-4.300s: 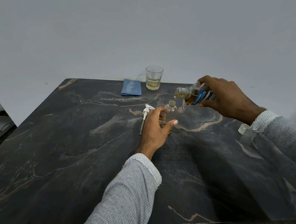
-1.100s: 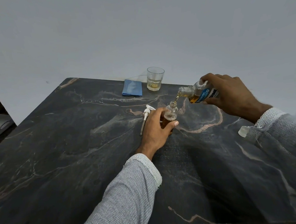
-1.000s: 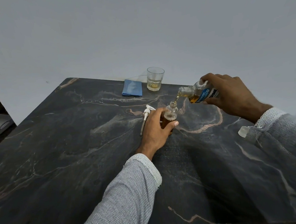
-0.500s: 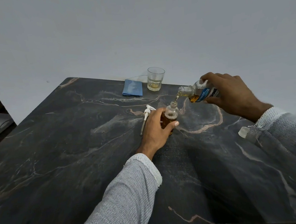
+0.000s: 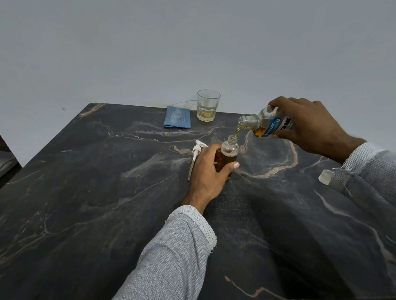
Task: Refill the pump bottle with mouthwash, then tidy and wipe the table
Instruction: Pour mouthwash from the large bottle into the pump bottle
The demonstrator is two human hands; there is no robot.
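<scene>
A small clear pump bottle (image 5: 229, 150) stands upright on the dark marble table (image 5: 102, 203), its pump off, amber liquid up to its shoulder. My left hand (image 5: 208, 172) is wrapped around its body. My right hand (image 5: 307, 125) holds the mouthwash bottle (image 5: 264, 124) tilted on its side, mouth just above the small bottle's neck, and a thin amber stream runs between them. The white pump head (image 5: 195, 153) with its tube lies flat just left of my left hand.
A folded blue cloth (image 5: 177, 119) and a glass tumbler (image 5: 208, 105) with a little pale liquid sit at the table's far edge by the wall. A clear cap (image 5: 325, 177) lies on the table beside my right sleeve.
The amber level in the pump bottle has risen from near empty to its shoulder, while the mouthwash bottle holds less and sits slightly more tilted. Both hands stay where they were.
</scene>
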